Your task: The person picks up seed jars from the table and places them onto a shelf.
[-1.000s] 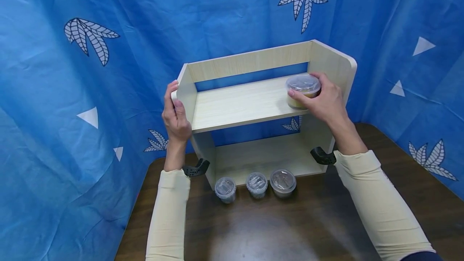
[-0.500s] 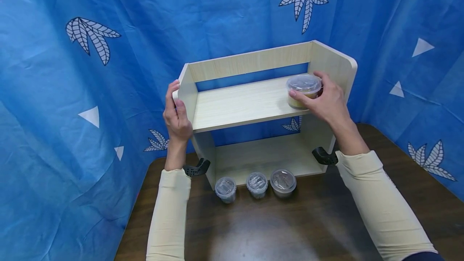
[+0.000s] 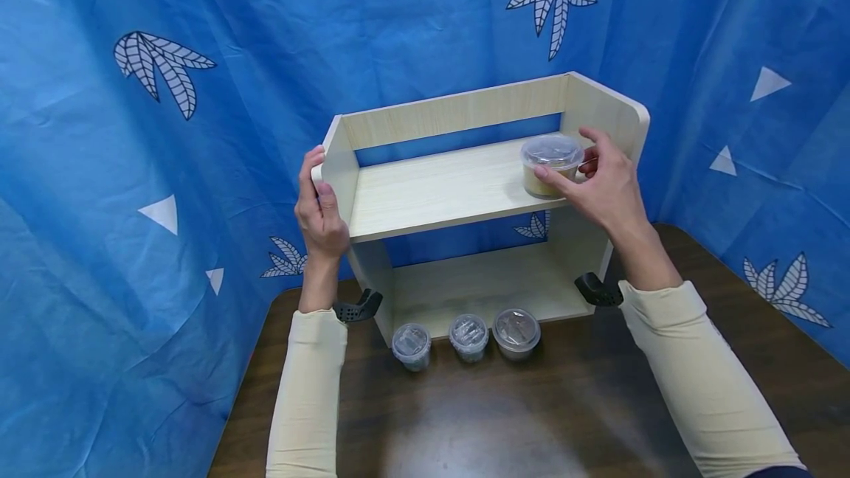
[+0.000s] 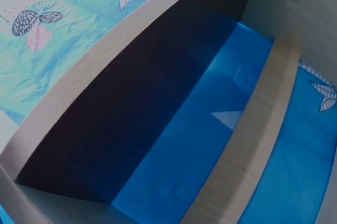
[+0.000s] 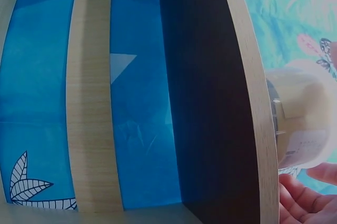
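A clear lidded plastic tub with something yellowish inside (image 3: 551, 164) stands on the right part of the upper board of a pale wooden shelf (image 3: 438, 186). My right hand (image 3: 607, 179) is at the tub's right side. Its thumb overlaps the tub's front, while the fingers are spread away from the lid. In the right wrist view the tub (image 5: 305, 116) sits beyond the board's edge, with part of the hand (image 5: 305, 200) beside it. My left hand (image 3: 322, 209) grips the shelf's left side panel, thumb on one face and fingers on the other. The left wrist view does not show that hand.
Three smaller lidded tubs stand along the shelf's front foot: a left tub (image 3: 412, 347), a middle one (image 3: 468, 338) and a wider right one (image 3: 516, 333). They are on a dark wooden table (image 3: 458, 419). A blue patterned curtain (image 3: 425, 28) hangs close behind.
The right hand's fingers have come off the tub and moved slightly right. The tub stays in place on the upper board. My left hand keeps its grip on the side panel.
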Tool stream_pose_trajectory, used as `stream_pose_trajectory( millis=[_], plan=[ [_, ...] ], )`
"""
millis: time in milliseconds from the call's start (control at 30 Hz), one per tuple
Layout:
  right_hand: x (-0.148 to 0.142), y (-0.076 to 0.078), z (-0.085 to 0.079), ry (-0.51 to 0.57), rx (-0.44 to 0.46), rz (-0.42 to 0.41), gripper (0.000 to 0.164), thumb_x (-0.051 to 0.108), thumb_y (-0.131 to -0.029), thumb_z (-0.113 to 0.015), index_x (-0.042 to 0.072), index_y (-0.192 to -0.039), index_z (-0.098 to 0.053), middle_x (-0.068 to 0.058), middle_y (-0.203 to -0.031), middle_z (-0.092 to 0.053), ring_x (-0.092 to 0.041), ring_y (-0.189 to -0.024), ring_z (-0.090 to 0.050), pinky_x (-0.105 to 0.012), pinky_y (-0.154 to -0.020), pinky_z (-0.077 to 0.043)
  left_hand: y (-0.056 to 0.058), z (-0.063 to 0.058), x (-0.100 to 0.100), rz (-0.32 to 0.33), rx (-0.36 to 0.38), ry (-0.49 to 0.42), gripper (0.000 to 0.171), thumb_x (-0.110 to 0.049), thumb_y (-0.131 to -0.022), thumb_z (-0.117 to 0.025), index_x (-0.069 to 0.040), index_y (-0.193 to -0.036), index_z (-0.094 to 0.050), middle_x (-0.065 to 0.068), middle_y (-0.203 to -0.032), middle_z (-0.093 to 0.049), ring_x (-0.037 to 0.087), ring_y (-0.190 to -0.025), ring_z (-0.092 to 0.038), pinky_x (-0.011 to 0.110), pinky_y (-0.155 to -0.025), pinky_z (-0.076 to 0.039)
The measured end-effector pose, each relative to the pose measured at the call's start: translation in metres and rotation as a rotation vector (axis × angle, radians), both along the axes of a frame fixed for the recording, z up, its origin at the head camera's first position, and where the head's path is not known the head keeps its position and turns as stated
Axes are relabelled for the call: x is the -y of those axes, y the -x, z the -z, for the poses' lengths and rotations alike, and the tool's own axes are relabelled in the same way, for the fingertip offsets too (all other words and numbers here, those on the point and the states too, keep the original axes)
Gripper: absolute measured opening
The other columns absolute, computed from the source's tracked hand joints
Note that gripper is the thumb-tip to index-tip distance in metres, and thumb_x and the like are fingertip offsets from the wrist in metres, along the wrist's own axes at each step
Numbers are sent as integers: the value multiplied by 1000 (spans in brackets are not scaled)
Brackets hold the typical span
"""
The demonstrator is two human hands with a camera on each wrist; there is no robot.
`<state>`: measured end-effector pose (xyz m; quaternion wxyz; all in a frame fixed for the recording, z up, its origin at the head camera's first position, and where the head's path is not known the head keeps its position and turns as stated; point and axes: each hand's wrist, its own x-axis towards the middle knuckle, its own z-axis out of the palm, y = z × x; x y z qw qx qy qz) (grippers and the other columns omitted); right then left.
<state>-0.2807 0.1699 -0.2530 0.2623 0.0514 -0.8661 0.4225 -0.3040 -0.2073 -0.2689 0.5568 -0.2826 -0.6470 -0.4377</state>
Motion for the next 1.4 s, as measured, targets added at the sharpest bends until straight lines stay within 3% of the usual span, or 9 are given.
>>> stream_pose_trajectory(
  millis=[333,700,1400],
  plan=[
    [0,-12,4,-18,-60,19,93,57,-80,-73,13,-152,-35,-20,-120,-55,-35,-104,-52,-53,-88,-47,-1,-1,1,-5,2,9,40,-4,-94,-44,0,-133,-49,13,-140,-54,28,-125,-56,47,-96,-50],
    [-6,-32,21,18,-145,6,87,44,-80,-78,11,-150,-39,-21,-118,-57,-36,-106,-54,-60,-93,-47,-1,-1,0,-5,9,16,41,-1,-93,-44,0,-134,-49,12,-141,-54,27,-126,-55,45,-98,-49],
    [-4,-41,48,19,-210,-13,82,37,-79,-81,7,-146,-43,-21,-116,-59,-36,-103,-57,-59,-93,-47,0,-1,2,0,28,8,41,-23,-101,-43,2,-134,-48,16,-141,-52,29,-125,-55,46,-98,-49]
  ],
)
